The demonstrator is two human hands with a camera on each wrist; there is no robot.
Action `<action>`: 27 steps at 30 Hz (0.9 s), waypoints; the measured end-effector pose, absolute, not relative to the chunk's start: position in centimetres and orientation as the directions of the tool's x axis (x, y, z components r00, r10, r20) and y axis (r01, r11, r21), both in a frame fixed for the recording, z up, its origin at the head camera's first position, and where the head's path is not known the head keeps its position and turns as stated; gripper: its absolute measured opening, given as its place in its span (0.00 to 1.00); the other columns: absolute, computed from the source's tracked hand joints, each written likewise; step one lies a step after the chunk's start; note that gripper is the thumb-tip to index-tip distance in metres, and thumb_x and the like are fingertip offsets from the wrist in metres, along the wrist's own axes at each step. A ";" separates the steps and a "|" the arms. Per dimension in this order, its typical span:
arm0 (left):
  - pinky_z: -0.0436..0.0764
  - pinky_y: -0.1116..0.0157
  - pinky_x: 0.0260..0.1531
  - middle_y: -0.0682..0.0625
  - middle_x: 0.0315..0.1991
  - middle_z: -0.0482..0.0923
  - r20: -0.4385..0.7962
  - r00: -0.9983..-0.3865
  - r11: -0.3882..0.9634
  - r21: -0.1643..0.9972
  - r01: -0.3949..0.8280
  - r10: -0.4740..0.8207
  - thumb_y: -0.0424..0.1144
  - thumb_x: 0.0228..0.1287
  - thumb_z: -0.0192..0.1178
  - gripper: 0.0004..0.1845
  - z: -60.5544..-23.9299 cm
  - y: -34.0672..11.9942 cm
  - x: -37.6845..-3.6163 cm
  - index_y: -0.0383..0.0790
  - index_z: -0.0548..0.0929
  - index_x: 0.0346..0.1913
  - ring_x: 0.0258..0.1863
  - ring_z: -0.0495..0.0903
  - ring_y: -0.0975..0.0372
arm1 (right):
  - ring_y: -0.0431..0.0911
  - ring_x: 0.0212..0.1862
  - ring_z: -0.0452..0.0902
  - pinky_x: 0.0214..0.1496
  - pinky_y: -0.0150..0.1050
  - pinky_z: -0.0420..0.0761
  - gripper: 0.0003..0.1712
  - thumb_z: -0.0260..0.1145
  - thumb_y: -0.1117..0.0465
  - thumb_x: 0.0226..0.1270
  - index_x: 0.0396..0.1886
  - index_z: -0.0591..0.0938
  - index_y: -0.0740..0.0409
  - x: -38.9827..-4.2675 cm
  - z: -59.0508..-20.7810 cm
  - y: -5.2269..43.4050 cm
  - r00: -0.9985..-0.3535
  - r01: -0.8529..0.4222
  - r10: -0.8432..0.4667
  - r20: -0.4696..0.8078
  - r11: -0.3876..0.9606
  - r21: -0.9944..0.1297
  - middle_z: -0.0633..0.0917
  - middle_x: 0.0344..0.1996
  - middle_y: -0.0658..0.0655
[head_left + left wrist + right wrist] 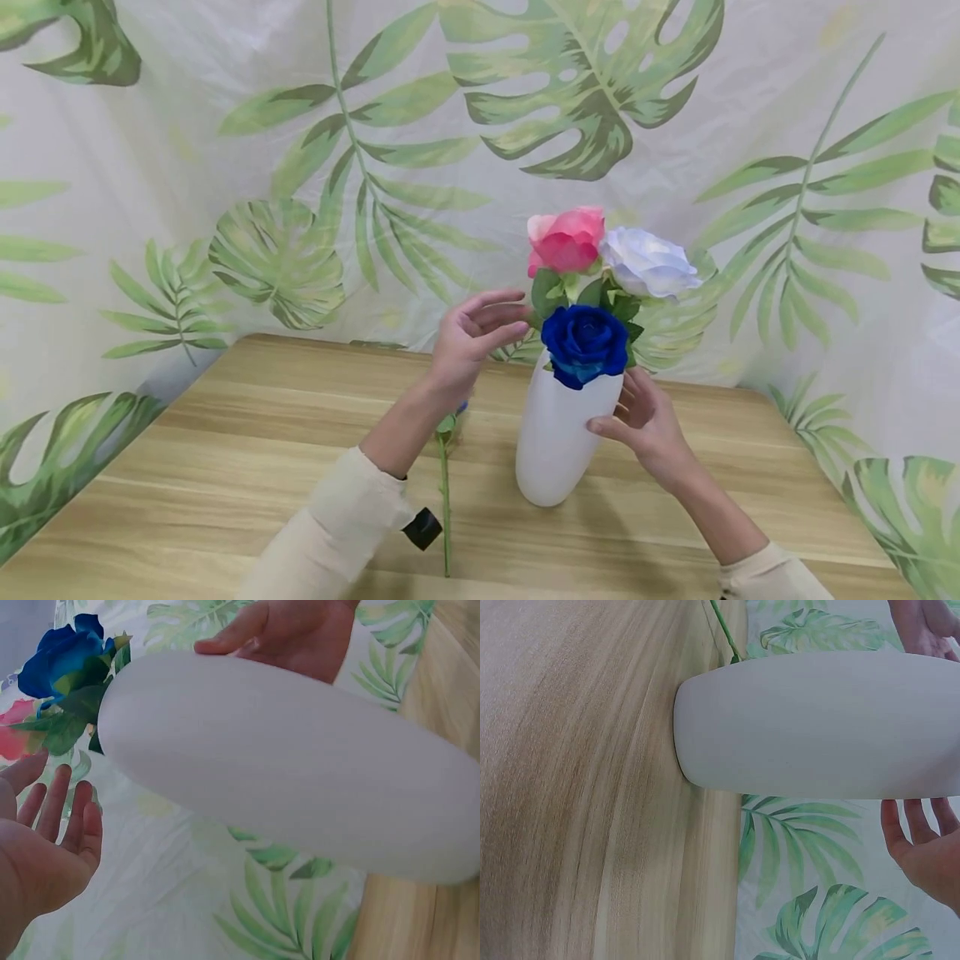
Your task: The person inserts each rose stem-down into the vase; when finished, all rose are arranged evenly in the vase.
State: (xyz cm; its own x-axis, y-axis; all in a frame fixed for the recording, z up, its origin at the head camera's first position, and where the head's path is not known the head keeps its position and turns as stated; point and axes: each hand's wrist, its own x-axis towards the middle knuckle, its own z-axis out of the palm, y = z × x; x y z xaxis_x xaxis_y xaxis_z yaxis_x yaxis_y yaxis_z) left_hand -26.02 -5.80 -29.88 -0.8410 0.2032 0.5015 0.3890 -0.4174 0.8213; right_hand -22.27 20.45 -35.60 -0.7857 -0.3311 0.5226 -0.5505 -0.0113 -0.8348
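A white vase (557, 442) stands on the wooden table (247, 433) and holds a blue rose (585, 343), a pink rose (566, 240) and a white rose (648, 262). My left hand (495, 321) is open, its straight fingers beside the leaves just left of the blooms, holding nothing. My right hand (628, 414) is open at the vase's right side, thumb near the wall; contact cannot be told. In the left wrist view the vase (285, 765) fills the frame, with my left hand (45, 840) spread apart from it. In the right wrist view my right hand (922, 847) is spread just under the vase (817, 724).
A loose flower with a long green stem (445, 500) lies on the table left of the vase, its head mostly hidden behind my left forearm. A leaf-print cloth (225, 167) hangs behind and on both sides. Bare tabletop lies to the left and front.
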 end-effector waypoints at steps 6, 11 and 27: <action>0.86 0.63 0.54 0.55 0.40 0.90 0.463 -0.865 -0.332 0.861 0.386 0.194 0.20 0.68 0.62 0.14 -31.0 -8.4 -26.2 0.35 0.86 0.53 0.44 0.88 0.63 | 0.45 0.64 0.78 0.61 0.34 0.82 0.42 0.70 0.79 0.61 0.74 0.72 0.52 -22.3 -35.5 20.4 -0.783 -0.553 -0.331 0.526 -0.015 -0.833 0.81 0.65 0.48; 0.87 0.69 0.45 0.47 0.42 0.89 0.341 -0.919 -0.048 0.940 0.339 0.198 0.25 0.67 0.67 0.12 -32.9 -10.9 -26.4 0.29 0.84 0.52 0.41 0.86 0.63 | 0.45 0.64 0.78 0.61 0.34 0.82 0.43 0.70 0.79 0.61 0.75 0.72 0.52 -22.3 -35.6 20.4 -0.786 -0.549 -0.329 0.523 -0.016 -0.836 0.81 0.65 0.48; 0.90 0.56 0.27 0.37 0.32 0.85 0.023 -0.973 0.488 0.862 0.135 0.228 0.21 0.62 0.66 0.20 -39.5 -15.6 -27.6 0.19 0.78 0.56 0.26 0.86 0.49 | 0.44 0.62 0.79 0.60 0.34 0.83 0.45 0.70 0.78 0.62 0.78 0.69 0.51 -22.3 -35.6 20.4 -0.791 -0.545 -0.325 0.519 -0.010 -0.838 0.80 0.66 0.47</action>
